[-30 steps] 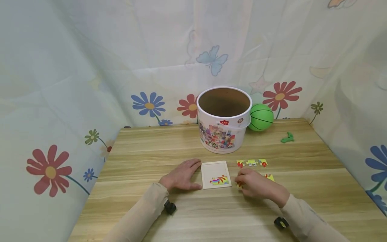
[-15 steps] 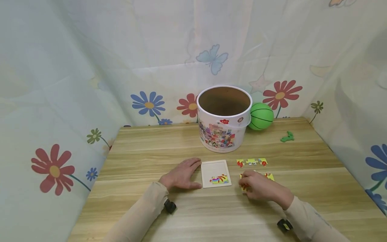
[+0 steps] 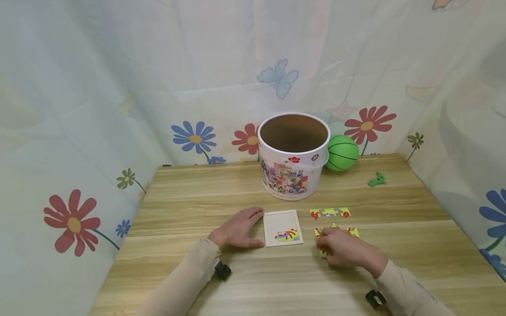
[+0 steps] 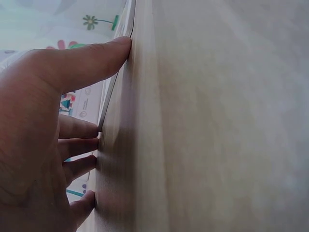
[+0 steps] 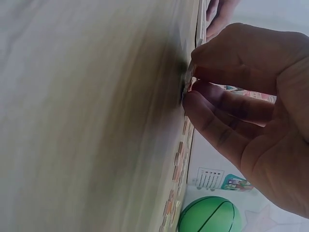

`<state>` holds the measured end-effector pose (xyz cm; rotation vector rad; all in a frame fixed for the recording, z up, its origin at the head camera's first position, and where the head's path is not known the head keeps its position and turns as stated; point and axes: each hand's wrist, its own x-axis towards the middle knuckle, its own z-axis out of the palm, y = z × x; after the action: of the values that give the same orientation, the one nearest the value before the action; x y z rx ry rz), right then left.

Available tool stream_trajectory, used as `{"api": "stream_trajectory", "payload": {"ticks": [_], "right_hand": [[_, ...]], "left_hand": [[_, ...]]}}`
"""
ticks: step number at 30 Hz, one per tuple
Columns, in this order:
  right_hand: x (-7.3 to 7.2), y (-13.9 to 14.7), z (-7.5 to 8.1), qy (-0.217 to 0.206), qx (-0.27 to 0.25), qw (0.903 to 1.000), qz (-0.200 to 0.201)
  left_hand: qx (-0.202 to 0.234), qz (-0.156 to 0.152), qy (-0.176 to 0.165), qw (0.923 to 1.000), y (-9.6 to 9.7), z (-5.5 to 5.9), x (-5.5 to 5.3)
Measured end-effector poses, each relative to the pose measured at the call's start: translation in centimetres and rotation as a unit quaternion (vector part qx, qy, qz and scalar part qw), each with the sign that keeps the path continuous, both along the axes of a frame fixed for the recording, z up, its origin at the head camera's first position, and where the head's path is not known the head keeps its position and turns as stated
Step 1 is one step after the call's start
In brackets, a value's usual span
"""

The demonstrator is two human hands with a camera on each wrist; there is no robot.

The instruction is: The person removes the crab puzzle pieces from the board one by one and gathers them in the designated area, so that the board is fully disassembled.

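Note:
My left hand [image 3: 239, 230] lies on the table with fingers spread. Its thumb and fingertips touch the left edge of a pale wooden puzzle tray [image 3: 276, 220]. Joined yellow and red puzzle pieces [image 3: 291, 236] sit in the tray's lower right corner. To the tray's right, my right hand [image 3: 345, 247] pinches a yellow-red puzzle piece [image 3: 323, 252] low over the table, thumb against fingers in the right wrist view; fingers cover much of it. Other pieces [image 3: 353, 231] lie just beyond this hand, partly hidden. Farther back is a short row of puzzle pieces [image 3: 330, 212].
Behind the tray stands a white bucket [image 3: 290, 175] with a printed picture and a handle. A green ball [image 3: 342, 153] rests against its right side. Near the back right lies a small green object [image 3: 377, 179]. Flowered curtains border the wooden table [image 3: 189, 193].
My right hand has shifted a little to the right and nearer to me, away from the tray, uncovering part of the pieces beyond it. The left hand has stayed at the tray.

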<state>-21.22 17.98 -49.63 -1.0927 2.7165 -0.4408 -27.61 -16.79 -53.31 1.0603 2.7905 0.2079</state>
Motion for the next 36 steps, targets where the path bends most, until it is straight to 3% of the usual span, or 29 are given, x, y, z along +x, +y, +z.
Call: {"api": "stream_trajectory", "payload": {"ticks": [36], "right_hand": [[-0.24,0.06,-0.39,0.009,-0.019,0.9998,0.001]], "left_hand": [[0.003,0.0,-0.001,1.0,-0.06,-0.36,-0.18]]}}
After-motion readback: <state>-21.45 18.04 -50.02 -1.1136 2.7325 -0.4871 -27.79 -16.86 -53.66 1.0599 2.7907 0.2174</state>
